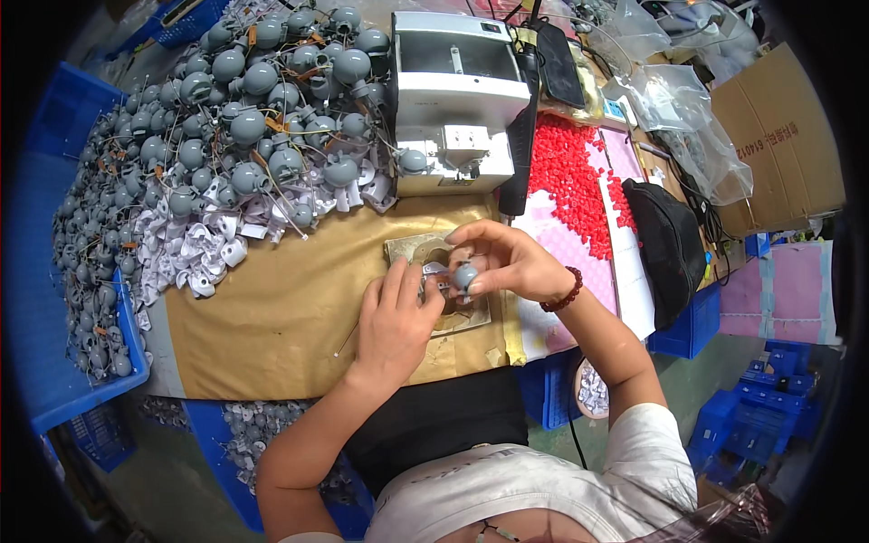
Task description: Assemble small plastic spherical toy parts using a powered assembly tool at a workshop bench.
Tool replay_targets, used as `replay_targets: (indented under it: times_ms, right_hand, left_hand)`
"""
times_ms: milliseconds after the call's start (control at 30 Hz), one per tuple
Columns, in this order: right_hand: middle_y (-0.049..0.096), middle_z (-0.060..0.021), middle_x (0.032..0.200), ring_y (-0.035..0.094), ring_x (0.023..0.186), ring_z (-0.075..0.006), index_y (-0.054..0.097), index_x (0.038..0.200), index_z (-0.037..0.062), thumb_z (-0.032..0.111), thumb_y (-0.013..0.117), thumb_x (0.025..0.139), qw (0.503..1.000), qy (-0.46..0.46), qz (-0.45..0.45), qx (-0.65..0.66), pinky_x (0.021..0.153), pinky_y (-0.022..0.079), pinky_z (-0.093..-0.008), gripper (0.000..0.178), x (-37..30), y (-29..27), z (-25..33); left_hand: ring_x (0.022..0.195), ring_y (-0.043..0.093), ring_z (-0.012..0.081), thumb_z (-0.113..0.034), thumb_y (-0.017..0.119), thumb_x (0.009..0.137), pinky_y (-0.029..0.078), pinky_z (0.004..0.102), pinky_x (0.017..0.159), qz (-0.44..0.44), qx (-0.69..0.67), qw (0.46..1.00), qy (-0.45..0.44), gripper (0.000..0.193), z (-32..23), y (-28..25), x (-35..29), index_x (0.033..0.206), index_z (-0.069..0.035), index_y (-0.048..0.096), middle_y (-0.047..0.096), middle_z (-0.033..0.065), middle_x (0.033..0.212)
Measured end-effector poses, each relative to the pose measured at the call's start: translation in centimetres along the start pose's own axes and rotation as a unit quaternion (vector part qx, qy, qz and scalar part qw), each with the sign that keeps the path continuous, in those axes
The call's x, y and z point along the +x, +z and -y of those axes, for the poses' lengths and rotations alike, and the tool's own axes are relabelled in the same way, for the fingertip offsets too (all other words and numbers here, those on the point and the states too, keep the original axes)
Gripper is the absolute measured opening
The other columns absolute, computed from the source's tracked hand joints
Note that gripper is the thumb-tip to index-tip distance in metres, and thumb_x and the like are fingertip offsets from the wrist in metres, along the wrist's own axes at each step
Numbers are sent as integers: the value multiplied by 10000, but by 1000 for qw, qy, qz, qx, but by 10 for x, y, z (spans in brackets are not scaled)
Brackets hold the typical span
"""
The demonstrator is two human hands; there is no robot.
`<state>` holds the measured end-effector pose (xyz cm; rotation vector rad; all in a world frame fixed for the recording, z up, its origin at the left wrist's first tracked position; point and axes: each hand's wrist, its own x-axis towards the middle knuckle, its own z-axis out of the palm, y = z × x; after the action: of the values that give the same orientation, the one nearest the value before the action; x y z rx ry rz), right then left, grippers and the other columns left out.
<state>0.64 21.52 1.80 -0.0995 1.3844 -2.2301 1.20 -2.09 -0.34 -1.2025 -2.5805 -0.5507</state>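
Observation:
My right hand (511, 262) pinches a small grey ball-shaped part (465, 276) between thumb and fingers, above a square fixture block (471, 317) on the brown-covered table. Close beside it, my left hand (396, 317) has its fingers bent over the block. They meet around a small whitish piece (434, 269), mostly hidden, which I cannot make out. A thin wire (347, 339) sticks out to the left of my left hand. Behind the block stands a white machine (462, 100) with a small grey ball part (412, 161) on its base.
Grey ball-shaped parts with wires (258, 90) are heaped at the left, beside white plastic pieces (195, 249) and a blue bin (63, 380). Small red parts (570, 181) lie to the right, near a black pouch (665, 244) and a cardboard box (778, 136).

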Motion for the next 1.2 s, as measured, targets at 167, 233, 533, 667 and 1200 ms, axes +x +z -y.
replay_targets:
  times_ms: [167, 233, 533, 667, 1200]
  right_hand:
    - [675, -110, 1023, 651, 1027, -213, 583, 1230, 25, 131, 840, 805, 914, -42, -71, -398, 858, 537, -352, 508, 15, 12, 3]
    - [677, -139, 992, 650, 999, -275, 590, 1205, 26, 164, 838, 799, 859, -76, -72, -501, 854, 525, -380, 496, 20, 15, 4]
    - [565, -159, 1171, 523, 1090, -363, 578, 1273, 67, 203, 833, 759, 745, -167, -141, -630, 940, 455, -418, 590, 20, 14, -10]
    - [563, -172, 1234, 513, 1160, -361, 566, 1301, 50, 197, 842, 762, 719, -258, -124, -634, 991, 434, -409, 623, 20, 9, -9]
    - [631, -93, 914, 645, 768, -166, 320, 1460, -6, -31, 649, 901, 724, -514, -333, -319, 737, 562, -339, 648, 32, -2, 76]
  left_hand:
    - [1222, 546, 343, -66, 627, 817, 469, 453, 930, 4, -11, 1000, -6, 247, 2, 1, 0, 1062, -44, 657, 577, 153, 1182]
    - [1212, 542, 336, -83, 623, 828, 475, 441, 919, -1, -9, 1000, 1, 205, 2, 0, 1, 1026, -39, 649, 580, 157, 1155]
    - [1115, 564, 286, -110, 725, 776, 476, 428, 860, -4, -116, 988, -105, 295, 4, -4, 22, 1047, -66, 617, 585, 93, 1068]
    - [995, 583, 309, -86, 749, 746, 478, 433, 821, -14, -104, 988, -113, 339, 1, -1, 29, 1064, -55, 635, 589, 104, 1023]
    - [918, 565, 337, -69, 746, 733, 479, 441, 793, -4, -141, 979, -144, 318, -3, 3, 31, 1030, -36, 637, 592, 121, 937]
